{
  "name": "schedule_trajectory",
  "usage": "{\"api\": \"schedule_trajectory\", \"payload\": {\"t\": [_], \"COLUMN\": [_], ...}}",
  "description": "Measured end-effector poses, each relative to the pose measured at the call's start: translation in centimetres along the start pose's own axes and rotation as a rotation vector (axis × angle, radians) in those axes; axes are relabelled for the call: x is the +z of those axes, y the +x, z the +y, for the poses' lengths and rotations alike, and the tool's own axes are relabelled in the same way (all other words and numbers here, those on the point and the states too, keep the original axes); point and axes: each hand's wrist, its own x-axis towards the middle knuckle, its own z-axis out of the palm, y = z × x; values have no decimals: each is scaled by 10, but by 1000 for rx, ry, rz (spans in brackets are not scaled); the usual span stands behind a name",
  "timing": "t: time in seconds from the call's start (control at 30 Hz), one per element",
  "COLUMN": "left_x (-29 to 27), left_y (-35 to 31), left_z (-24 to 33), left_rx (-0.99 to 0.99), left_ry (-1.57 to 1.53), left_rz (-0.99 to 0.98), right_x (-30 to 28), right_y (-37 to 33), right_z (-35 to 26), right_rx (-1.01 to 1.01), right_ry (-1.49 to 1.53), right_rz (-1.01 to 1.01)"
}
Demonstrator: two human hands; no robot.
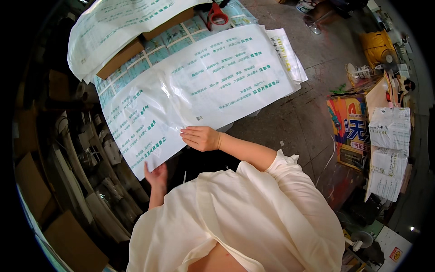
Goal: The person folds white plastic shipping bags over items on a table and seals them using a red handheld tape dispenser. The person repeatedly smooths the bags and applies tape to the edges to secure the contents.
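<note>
- Right hand (200,138) lies on white sheet (217,75), fingers together; cannot tell if pinching
- Left hand (157,177), loosely spread, nears its corner
- Red tape dispenser (218,19) sits beyond both

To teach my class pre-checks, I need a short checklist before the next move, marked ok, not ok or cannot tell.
1. Right hand at the sheet's near edge: ok.
2. Left hand beside the sheet's near-left corner: ok.
3. Left hand's grip firm: cannot tell.
4. Sheet smooth: not ok, creased near its middle.
5. Red tool off the sheet: ok, beyond its far edge.
</note>
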Motion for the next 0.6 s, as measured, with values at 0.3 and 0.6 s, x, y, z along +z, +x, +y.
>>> {"api": "schedule_trajectory", "payload": {"t": [0.3,0.6], "left_x": [-93,74], "left_y": [84,-89], "left_z": [169,124], "left_rx": [314,658], "left_ry": [-148,-75], "left_rz": [-21,-195], "right_x": [-9,-40], "right_y": [35,30], "right_z": [-10,21], "right_rx": [107,415], "right_ry": [10,-153], "right_rz": [62,35]}}
